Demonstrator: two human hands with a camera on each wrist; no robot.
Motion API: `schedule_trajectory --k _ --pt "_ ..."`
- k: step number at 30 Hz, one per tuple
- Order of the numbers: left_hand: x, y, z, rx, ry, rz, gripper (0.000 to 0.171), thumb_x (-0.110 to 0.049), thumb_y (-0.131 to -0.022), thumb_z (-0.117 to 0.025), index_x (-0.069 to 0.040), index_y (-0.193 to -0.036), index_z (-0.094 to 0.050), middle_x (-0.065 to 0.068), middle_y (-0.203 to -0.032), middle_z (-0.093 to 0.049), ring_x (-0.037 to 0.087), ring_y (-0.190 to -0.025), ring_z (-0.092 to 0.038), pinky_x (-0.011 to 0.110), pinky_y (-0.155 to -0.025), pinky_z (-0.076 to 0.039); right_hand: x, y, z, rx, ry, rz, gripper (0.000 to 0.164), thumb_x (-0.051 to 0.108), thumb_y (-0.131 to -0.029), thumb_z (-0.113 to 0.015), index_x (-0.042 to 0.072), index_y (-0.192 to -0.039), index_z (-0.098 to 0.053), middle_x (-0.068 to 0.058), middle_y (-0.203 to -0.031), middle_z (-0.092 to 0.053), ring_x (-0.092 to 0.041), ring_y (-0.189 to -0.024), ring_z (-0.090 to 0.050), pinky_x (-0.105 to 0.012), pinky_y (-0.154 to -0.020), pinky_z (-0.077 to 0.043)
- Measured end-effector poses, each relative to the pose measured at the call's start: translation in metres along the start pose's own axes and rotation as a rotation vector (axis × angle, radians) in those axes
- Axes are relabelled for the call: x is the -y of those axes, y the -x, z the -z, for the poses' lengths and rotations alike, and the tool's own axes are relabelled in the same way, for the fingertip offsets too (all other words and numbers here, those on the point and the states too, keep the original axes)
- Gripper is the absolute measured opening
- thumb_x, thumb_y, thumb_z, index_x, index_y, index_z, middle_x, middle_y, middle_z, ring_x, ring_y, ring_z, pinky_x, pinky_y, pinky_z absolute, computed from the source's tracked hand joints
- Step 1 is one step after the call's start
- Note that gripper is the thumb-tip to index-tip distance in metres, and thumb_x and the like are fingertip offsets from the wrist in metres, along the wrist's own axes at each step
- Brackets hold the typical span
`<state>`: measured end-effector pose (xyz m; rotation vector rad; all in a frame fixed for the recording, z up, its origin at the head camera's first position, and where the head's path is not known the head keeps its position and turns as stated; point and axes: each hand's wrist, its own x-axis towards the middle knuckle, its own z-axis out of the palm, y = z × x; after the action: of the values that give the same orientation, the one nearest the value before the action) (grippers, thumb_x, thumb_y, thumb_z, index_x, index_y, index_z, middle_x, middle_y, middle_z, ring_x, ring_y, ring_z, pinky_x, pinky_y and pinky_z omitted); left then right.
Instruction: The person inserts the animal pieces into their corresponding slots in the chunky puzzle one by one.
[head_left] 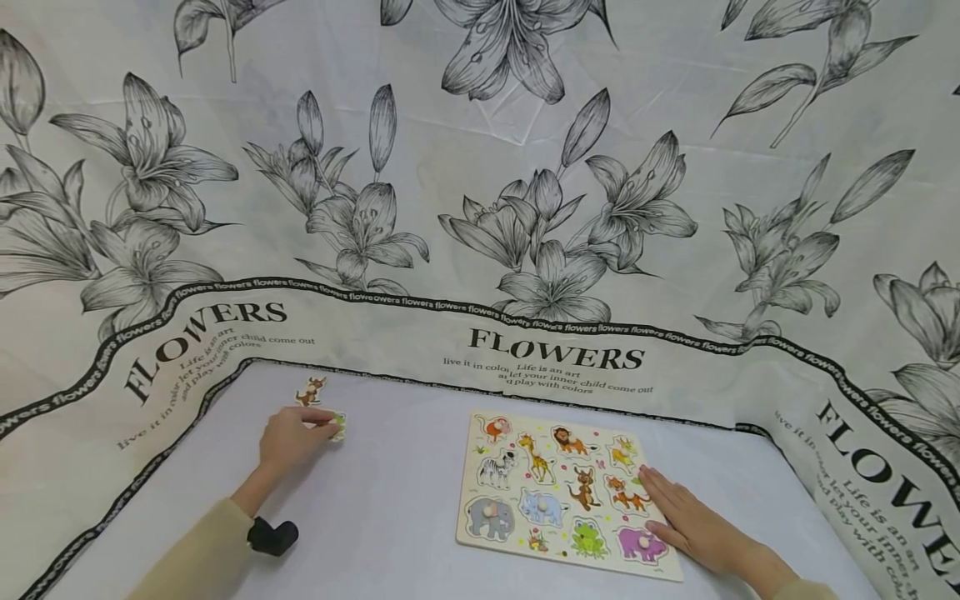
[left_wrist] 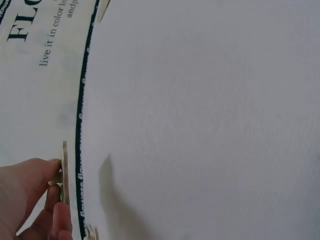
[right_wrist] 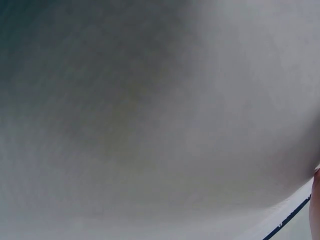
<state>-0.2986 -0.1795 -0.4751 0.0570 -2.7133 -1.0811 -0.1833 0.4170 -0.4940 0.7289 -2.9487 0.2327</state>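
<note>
My left hand [head_left: 291,437] pinches a small green puzzle piece [head_left: 340,427] above the far left of the table. In the left wrist view that piece [left_wrist: 64,172] stands edge-on, with thumb and fingertips at the knob on its back side. Just beyond the hand lies a brown kangaroo piece [head_left: 311,392]. My right hand [head_left: 697,525] rests along the right edge of a wooden animal puzzle board [head_left: 471,442], fingers extended. Knobbed pieces such as the grey elephant [head_left: 491,518] and purple hippo [head_left: 642,544] sit in the board; the frog and kangaroo places show no knob.
A white table surface [head_left: 390,500] spreads between the left hand and the board. Around it stands a flower-printed cloth [head_left: 555,358] with a black lettered border. A black device [head_left: 273,537] is on the left wrist. The right wrist view shows mostly blurred white surface.
</note>
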Motion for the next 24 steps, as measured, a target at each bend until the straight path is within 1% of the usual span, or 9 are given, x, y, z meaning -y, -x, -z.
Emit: schedule_trajectory --k 2,4,7,11,13,18,24 --pt "-0.006 0.003 -0.003 0.010 0.009 -0.006 0.022 -0.026 -0.080 -0.075 -0.011 -0.095 -0.077 0.009 -0.093 -0.075 0.014 -0.069 -0.059 0.026 -0.053 -0.038 0.000 0.000 0.000 -0.002 0.000 -0.001 0.066 0.038 -0.098 -0.049 0.001 -0.149 -0.028 -0.024 -0.150 -0.035 0.020 -0.136 0.015 0.000 -0.104 0.012" --pt "-0.012 0.006 -0.006 0.015 0.019 -0.018 0.021 -0.025 -0.079 -0.076 -0.011 -0.095 -0.077 0.008 -0.092 -0.075 0.011 -0.066 -0.057 0.026 -0.053 -0.037 0.000 0.001 0.001 -0.012 0.013 0.017 0.065 0.037 -0.098 -0.050 0.001 -0.149 -0.028 -0.024 -0.150 -0.035 0.019 -0.136 0.015 -0.001 -0.104 0.013" --pt "-0.021 0.009 -0.011 0.023 0.032 -0.032 0.021 -0.024 -0.078 -0.076 -0.012 -0.094 -0.077 0.007 -0.090 -0.076 0.010 -0.062 -0.053 0.025 -0.051 -0.036 0.001 0.001 0.001 -0.026 0.013 0.027 0.065 0.036 -0.098 -0.051 0.001 -0.148 -0.029 -0.024 -0.149 -0.036 0.018 -0.137 0.014 -0.001 -0.105 0.012" --pt "-0.034 0.013 -0.018 0.035 0.055 -0.041 0.021 -0.024 -0.076 -0.078 -0.012 -0.093 -0.078 0.006 -0.088 -0.075 0.011 -0.059 -0.049 0.025 -0.049 -0.033 0.001 0.001 0.001 -0.012 0.005 0.010 0.065 0.038 -0.099 -0.049 0.001 -0.149 -0.029 -0.025 -0.150 -0.035 0.019 -0.137 0.014 0.000 -0.104 0.012" --pt "-0.040 0.015 -0.022 0.041 0.064 -0.046 0.020 -0.024 -0.076 -0.079 -0.012 -0.093 -0.078 0.005 -0.088 -0.075 0.011 -0.059 -0.048 0.024 -0.048 -0.032 0.000 0.001 0.001 -0.013 0.013 0.015 0.065 0.037 -0.098 -0.050 0.002 -0.149 -0.029 -0.024 -0.150 -0.035 0.018 -0.137 0.014 -0.001 -0.104 0.012" --pt "-0.054 0.022 -0.031 0.055 0.088 -0.084 0.018 -0.022 -0.075 -0.079 -0.012 -0.091 -0.078 0.003 -0.085 -0.075 0.010 -0.059 -0.048 0.023 -0.048 -0.033 0.000 0.001 0.001 -0.036 0.040 0.044 0.065 0.035 -0.098 -0.051 0.003 -0.150 -0.028 -0.021 -0.151 -0.036 0.017 -0.137 0.014 -0.002 -0.106 0.012" --pt "-0.070 0.030 -0.042 0.070 0.135 -0.101 0.015 -0.021 -0.074 -0.081 -0.014 -0.088 -0.078 0.001 -0.084 -0.075 0.009 -0.056 -0.047 0.021 -0.046 -0.032 0.002 0.001 0.003 -0.019 0.027 0.030 0.065 0.036 -0.099 -0.050 0.004 -0.150 -0.027 -0.022 -0.151 -0.036 0.019 -0.137 0.014 -0.001 -0.104 0.013"
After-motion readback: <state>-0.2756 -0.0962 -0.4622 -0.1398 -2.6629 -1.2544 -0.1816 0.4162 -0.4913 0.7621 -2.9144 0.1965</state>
